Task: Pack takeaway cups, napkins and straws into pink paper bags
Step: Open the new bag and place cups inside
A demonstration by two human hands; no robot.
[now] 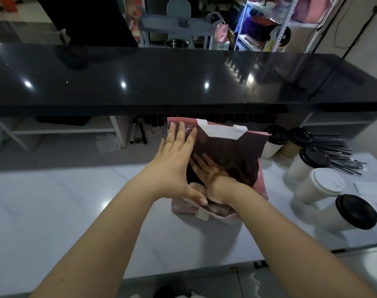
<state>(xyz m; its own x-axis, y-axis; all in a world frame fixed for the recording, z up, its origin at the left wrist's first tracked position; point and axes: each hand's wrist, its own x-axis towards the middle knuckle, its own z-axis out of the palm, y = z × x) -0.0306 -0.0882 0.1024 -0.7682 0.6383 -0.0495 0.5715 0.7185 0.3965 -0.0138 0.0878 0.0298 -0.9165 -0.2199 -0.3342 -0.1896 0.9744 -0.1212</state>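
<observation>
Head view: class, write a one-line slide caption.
Left hand flat against a pink paper bag, right hand inside it, takeaway cups and black straws beside.

A white table (54,201) is sitting low in front. A long black counter (161,78) is standing behind it, and small lights (123,84) are shining on its top. Past the counter, a grey cart (161,24) and a white metal rack (242,24) are standing in a dim room.

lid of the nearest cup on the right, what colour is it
Black lid on a pale cup; the head view shows it.
</observation>
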